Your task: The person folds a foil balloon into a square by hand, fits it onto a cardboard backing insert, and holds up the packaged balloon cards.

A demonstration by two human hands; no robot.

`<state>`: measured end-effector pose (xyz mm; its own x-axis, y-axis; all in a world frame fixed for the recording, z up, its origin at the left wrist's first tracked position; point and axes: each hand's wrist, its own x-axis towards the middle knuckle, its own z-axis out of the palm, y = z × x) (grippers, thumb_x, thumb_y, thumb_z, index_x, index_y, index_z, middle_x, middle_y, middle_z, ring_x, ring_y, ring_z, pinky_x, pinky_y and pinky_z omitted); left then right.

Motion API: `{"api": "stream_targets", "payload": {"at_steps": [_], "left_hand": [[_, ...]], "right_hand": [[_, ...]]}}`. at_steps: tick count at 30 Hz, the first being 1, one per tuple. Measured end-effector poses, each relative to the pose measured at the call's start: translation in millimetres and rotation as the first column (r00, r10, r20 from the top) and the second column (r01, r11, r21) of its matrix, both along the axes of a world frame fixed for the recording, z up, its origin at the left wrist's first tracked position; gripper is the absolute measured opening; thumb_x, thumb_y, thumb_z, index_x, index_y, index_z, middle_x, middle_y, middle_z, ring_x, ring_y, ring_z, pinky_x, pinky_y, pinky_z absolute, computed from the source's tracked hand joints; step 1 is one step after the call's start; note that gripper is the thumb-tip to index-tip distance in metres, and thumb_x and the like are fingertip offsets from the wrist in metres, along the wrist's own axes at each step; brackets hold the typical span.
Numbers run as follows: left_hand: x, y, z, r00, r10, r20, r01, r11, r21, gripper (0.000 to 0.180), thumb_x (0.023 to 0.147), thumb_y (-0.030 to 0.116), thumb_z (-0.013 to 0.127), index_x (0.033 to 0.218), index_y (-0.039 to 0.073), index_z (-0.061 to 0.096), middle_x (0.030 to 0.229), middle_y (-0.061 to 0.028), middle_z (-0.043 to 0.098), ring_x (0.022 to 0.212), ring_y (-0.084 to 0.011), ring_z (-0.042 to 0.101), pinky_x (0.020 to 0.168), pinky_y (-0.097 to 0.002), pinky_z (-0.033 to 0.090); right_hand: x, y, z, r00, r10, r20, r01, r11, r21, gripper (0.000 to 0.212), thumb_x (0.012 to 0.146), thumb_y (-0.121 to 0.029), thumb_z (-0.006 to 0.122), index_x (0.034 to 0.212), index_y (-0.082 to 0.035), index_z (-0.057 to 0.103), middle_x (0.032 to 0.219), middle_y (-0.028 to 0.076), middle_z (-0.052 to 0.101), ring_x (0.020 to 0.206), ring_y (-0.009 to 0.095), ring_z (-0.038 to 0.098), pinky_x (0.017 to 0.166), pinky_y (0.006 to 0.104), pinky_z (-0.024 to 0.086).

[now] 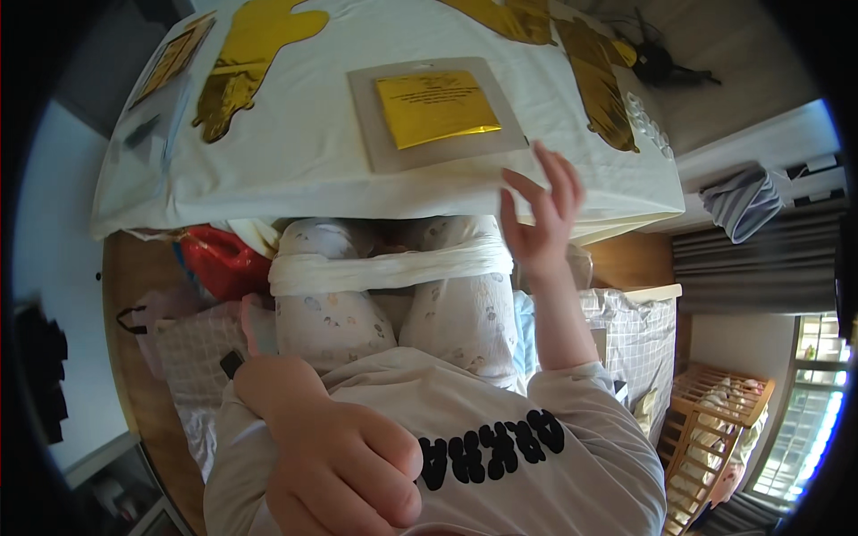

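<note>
My right hand (543,214) hovers at the near edge of the table, its fingers apart and holding nothing. Just left of its fingertips lies a flat, clear package (438,107) with a folded gold foil balloon showing through. My left hand (349,464) is raised close in front of my shirt, with the fingers curled in. Anything inside that hand is hidden. A flat gold foil balloon (246,67) lies on the left of the table, and another gold foil balloon (594,85) lies on the right.
A white cloth (295,170) covers the table. At its left edge lie a clear plastic sleeve (152,134) and a flat printed pack (179,54). Small clear rings (648,125) sit at the right edge. A red bag (223,259) is below, and a wooden crib (715,429) stands lower right.
</note>
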<state>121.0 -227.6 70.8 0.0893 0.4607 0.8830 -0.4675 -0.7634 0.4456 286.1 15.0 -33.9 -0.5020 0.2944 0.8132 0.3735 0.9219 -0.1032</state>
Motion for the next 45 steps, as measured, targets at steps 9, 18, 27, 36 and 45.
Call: {"api": "stream_targets", "payload": {"at_steps": [9,18,27,36,45], "left_hand": [[-35.0,2.2,-14.8,0.977,0.152,-0.148,-0.130,0.980,0.148,0.039,0.097,0.043,0.064,0.111,0.008,0.073,0.092,0.0004,0.072,0.075,-0.0197,0.068,0.065,-0.0385,0.048],[-79.0,81.1,-113.1,0.708,0.451,-0.543,-0.667,0.175,-0.725,0.054,0.108,0.044,0.048,0.080,0.004,0.073,0.059,-0.0012,0.060,0.052,-0.0073,0.047,0.052,-0.0240,0.038],[-66.1,101.8,-130.0,0.863,0.390,-0.321,-0.429,0.230,-0.874,0.054,0.107,0.045,0.050,0.067,0.010,0.062,0.056,0.0016,0.054,0.051,-0.0051,0.043,0.050,-0.0234,0.032],[-61.0,103.0,-131.2,0.837,0.470,-0.281,-0.417,0.215,-0.883,0.050,0.104,0.036,0.056,0.063,0.008,0.060,0.055,0.0011,0.054,0.051,-0.0061,0.049,0.050,-0.0241,0.035],[-54.5,103.6,-130.1,0.774,0.587,-0.238,-0.409,0.177,-0.895,0.044,0.104,0.032,0.057,0.068,0.008,0.065,0.055,0.0015,0.054,0.048,-0.0064,0.047,0.048,-0.0238,0.032]], "right_hand": [[-74.8,-35.1,7.8,0.968,0.222,0.119,-0.192,0.956,-0.220,0.028,0.086,-0.014,0.076,0.114,-0.018,0.075,0.131,0.000,0.065,0.123,0.028,0.056,0.104,0.0424,0.037],[-80.6,-39.6,8.0,0.966,0.210,0.150,-0.170,0.955,-0.243,0.024,0.084,-0.016,0.078,0.108,-0.021,0.077,0.123,-0.003,0.067,0.122,0.028,0.056,0.103,0.0427,0.037],[-84.2,-42.5,5.0,0.968,0.232,0.094,-0.209,0.955,-0.211,0.026,0.076,-0.015,0.083,0.100,-0.021,0.077,0.116,-0.004,0.069,0.116,0.026,0.059,0.099,0.0416,0.039],[-80.9,-43.9,-4.7,0.964,0.258,0.057,-0.258,0.966,-0.012,0.028,0.072,-0.013,0.082,0.098,-0.020,0.077,0.105,-0.006,0.072,0.100,0.015,0.066,0.095,0.0394,0.042],[-77.8,-44.5,-14.5,0.962,0.268,0.050,-0.269,0.963,0.015,0.026,0.074,-0.014,0.083,0.098,-0.019,0.074,0.111,-0.006,0.075,0.101,0.014,0.066,0.095,0.0385,0.043]]}}
